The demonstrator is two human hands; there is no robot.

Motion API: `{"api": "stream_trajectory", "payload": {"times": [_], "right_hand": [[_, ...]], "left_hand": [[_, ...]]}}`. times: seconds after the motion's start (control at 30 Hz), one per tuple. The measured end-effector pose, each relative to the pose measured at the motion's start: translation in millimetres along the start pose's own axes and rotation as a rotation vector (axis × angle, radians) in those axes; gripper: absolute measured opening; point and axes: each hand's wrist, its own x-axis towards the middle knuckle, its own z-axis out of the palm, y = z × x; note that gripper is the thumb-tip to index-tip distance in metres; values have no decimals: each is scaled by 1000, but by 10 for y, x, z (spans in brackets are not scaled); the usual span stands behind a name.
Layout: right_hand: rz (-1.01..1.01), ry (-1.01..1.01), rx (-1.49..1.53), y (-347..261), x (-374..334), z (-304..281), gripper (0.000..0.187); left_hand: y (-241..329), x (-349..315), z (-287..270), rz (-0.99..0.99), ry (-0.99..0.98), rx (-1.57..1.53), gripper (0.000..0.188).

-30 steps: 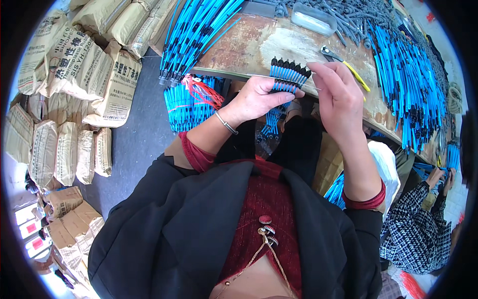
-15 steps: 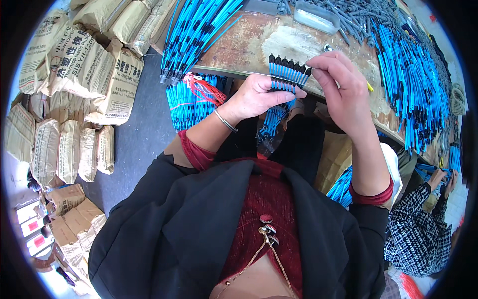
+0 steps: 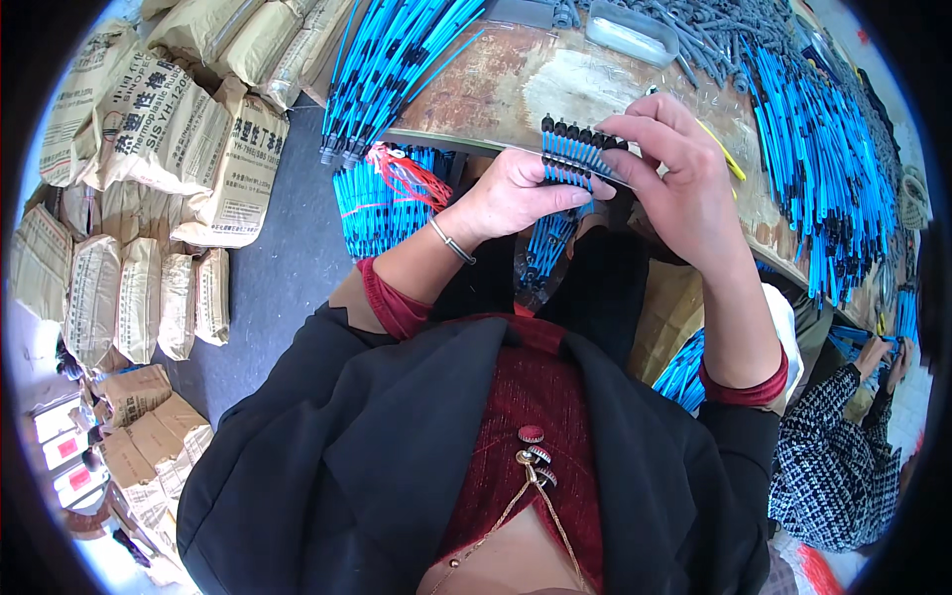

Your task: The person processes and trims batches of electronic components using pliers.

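A fanned row of thin blue tubes with black tips (image 3: 567, 147) stands up out of my left hand (image 3: 516, 198), whose thumb and fingers are wrapped round them. My right hand (image 3: 679, 159) is at the right end of that row, thumb and forefinger bent together around the end black tip. Just what sits between those fingertips is partly hidden. Below the left hand, more blue tubes (image 3: 543, 248) hang down between my knees. A thin yellow strip or handle (image 3: 732, 159) shows behind the right hand; whether it is held cannot be made out.
The worn wooden table (image 3: 466, 89) carries a clear plastic tray (image 3: 632, 38), grey fittings (image 3: 694, 59) and piles of blue tubes (image 3: 823, 178). A tied bundle (image 3: 382, 213) stands below its edge. Paper sacks (image 3: 159, 139) are stacked left. A co-worker's checked sleeve (image 3: 828, 456) is at right.
My right hand has come down slightly, its fingers drawing closer to the black tips. The held row has shifted a little to the right, and more of the yellow strip shows.
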Motion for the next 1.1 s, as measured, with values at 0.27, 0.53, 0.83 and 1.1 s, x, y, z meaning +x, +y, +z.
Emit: {"api": "stream_trajectory", "payload": {"times": [0.27, 0.53, 0.83, 1.1], "right_hand": [[-147, 39, -210, -97, 63, 21, 28], [-34, 3, -38, -10, 40, 80, 23], [-148, -39, -127, -50, 123, 55, 23], [-194, 188, -86, 18, 49, -75, 19]], "left_hand": [[-35, -3, -34, 21, -8, 94, 20], [0, -20, 19, 25, 10, 16, 19], [5, -26, 29, 2, 16, -22, 18], [-113, -9, 9, 0, 85, -4, 19]]}}
